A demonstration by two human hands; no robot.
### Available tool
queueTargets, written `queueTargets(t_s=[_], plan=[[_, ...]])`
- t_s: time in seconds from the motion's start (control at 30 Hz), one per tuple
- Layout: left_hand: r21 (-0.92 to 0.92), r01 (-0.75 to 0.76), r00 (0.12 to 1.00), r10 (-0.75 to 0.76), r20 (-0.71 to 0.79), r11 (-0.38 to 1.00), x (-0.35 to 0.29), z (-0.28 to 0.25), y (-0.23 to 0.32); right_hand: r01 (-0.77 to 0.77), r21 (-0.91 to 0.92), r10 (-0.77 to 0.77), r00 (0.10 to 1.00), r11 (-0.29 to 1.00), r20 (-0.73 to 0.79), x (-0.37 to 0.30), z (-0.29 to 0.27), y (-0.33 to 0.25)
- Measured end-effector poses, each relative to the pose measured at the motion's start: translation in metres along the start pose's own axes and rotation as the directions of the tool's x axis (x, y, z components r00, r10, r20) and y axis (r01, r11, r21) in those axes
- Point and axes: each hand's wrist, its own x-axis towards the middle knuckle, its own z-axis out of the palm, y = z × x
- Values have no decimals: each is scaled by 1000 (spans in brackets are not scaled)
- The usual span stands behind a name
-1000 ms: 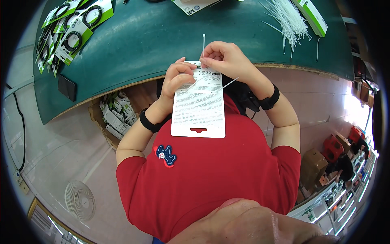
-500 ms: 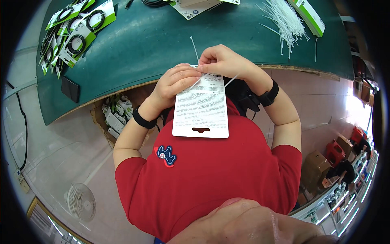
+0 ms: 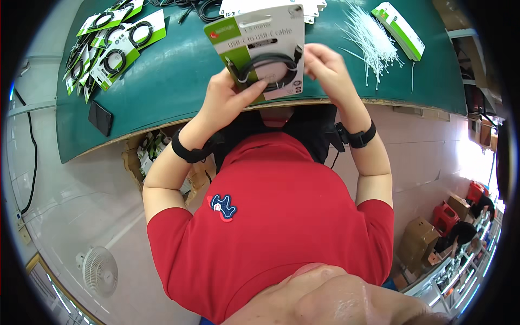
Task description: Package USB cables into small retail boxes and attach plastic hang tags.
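In my left hand (image 3: pixel 230 100) is a white-and-green cardboard package (image 3: pixel 254 40), raised above the table's near edge with its front toward me. A coiled black cable (image 3: pixel 265 60) is fastened to it, one plug showing at the upper right of the coil. My left thumb lies across the lower part of the coil, and the other fingers are behind the card. At the card's right edge is my right hand (image 3: pixel 331 73), its fingers curled closed. Whatever they may pinch is hidden.
On the green table (image 3: pixel 179 70) lie a pile of similar cable packages (image 3: pixel 111 59) at left, a dark flat object (image 3: pixel 101 118), loose black cables (image 3: pixel 208 10) at the back, and white cable ties (image 3: pixel 371 40) beside a green-and-white box (image 3: pixel 398 31) at right. Below the table's left edge stands an open carton (image 3: pixel 131 162).
The package has been lifted away from my chest and turned, from its printed back to its cable side. Both hands have moved apart, the right one off to the card's right edge.
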Motion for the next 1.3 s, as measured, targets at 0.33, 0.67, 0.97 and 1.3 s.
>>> queueTargets(t_s=[0.33, 0.67, 0.97, 1.3], plan=[[113, 163, 985, -168, 37, 980, 14, 4, 8, 545, -741, -625, 749, 393, 219, -26, 29, -19], [171, 130, 991, -132, 1, 977, 12, 6, 1, 519, -708, -547, 807, 479, 222, -24, 32, -9], [217, 90, 996, -94, 6, 972, 11, 4, -4, 656, -618, -628, 711, 433, 315, -20, 30, -2], [173, 77, 994, -61, -93, 982, 9, 2, -8, 626, -316, -636, 767, 713, 83, -30, 12, -29]])
